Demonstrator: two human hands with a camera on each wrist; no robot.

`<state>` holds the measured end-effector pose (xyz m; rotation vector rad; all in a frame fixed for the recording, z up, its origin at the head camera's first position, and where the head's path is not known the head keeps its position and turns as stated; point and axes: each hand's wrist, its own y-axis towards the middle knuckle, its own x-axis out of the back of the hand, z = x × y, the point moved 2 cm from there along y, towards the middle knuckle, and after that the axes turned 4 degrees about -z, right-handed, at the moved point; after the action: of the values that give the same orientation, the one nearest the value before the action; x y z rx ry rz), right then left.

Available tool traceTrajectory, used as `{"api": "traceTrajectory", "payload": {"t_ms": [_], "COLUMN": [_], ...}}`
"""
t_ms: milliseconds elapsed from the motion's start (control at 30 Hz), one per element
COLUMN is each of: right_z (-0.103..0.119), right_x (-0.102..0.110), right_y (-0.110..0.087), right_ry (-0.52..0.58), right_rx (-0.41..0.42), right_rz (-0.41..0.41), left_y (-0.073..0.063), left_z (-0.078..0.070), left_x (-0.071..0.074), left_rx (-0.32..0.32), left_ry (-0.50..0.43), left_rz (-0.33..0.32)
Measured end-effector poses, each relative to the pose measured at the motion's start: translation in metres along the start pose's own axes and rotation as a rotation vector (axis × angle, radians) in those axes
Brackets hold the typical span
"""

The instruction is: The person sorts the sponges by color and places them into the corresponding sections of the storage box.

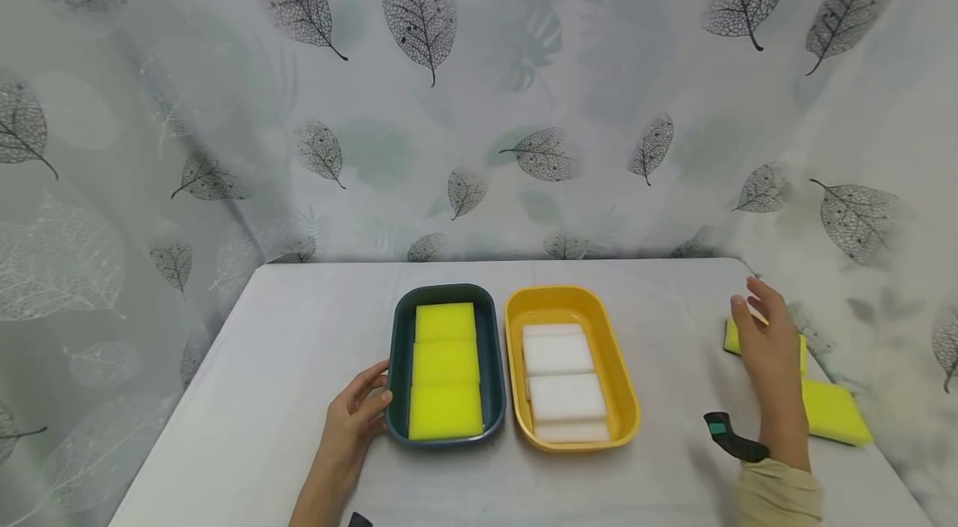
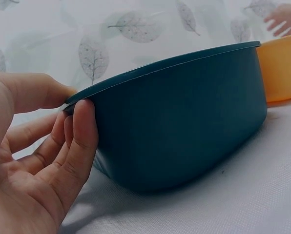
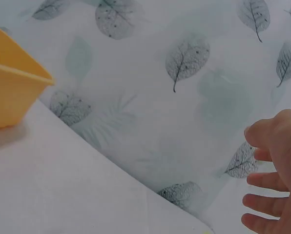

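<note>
My left hand (image 1: 358,413) pinches the left rim of a dark teal plastic tub (image 1: 490,352), thumb on top and fingers below, as the left wrist view shows (image 2: 48,141). Three bright yellow sponges (image 1: 446,362) lie overlapped in a row inside it. My right hand (image 1: 771,344) is raised at the table's right side with nothing in its grasp, its fingers spread apart in the right wrist view. Beneath or behind it lies a yellow sponge (image 1: 732,336) with a dark underside, partly hidden by the hand. Another yellow sponge (image 1: 834,411) lies nearer, beside the wrist.
A yellow-orange tub (image 1: 624,419) stands just right of the teal one and holds several white sponge blocks (image 1: 560,354). Both stand on a white-covered table (image 1: 299,319). Leaf-patterned curtains (image 1: 479,111) hang behind and at the sides.
</note>
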<state>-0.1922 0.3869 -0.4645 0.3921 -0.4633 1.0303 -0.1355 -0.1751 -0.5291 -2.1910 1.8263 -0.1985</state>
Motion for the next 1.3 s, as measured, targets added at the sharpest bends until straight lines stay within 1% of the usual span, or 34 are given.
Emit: {"api": "traceTrajectory", "payload": {"t_ms": [200, 333, 400, 500, 600, 833, 900, 1000, 1100, 1233, 1300], "right_z": [-0.025, -0.038, -0.044, -0.051, -0.054, -0.061, -0.062, -0.064, -0.068, -0.072, -0.072], "right_x": [0.012, 0.021, 0.025, 0.028, 0.026, 0.022, 0.021, 0.019, 0.015, 0.013, 0.012], "right_y": [0.003, 0.005, 0.006, 0.007, 0.008, 0.009, 0.01, 0.012, 0.014, 0.016, 0.016], "right_ry": [-0.028, -0.021, -0.031, -0.063, -0.107, -0.234, -0.264, -0.297, -0.326, -0.344, -0.351], "right_rx": [-0.095, -0.164, -0.184, -0.214, -0.203, -0.138, -0.128, -0.106, -0.113, -0.158, -0.166], "right_rz": [-0.081, -0.114, -0.118, -0.098, -0.064, -0.004, 0.004, -0.005, -0.011, -0.008, -0.006], "left_y": [-0.001, 0.0, 0.0, 0.0, 0.001, 0.0, 0.0, 0.0, 0.0, 0.0, 0.0], "left_z": [0.001, 0.002, 0.002, 0.003, 0.003, 0.002, 0.002, 0.001, 0.001, 0.001, 0.001], "left_x": [0.0, 0.0, 0.0, 0.001, 0.001, 0.001, 0.001, 0.001, 0.001, 0.001, 0.002], "left_rx": [-0.003, -0.004, -0.007, -0.013, -0.02, -0.016, -0.016, -0.017, -0.016, -0.012, -0.009], "left_ry": [-0.009, -0.013, -0.015, -0.016, -0.016, -0.012, -0.012, -0.014, -0.014, -0.003, 0.005], "left_rz": [-0.003, -0.001, 0.002, 0.002, 0.003, 0.006, 0.007, 0.011, 0.009, 0.003, -0.001]}}
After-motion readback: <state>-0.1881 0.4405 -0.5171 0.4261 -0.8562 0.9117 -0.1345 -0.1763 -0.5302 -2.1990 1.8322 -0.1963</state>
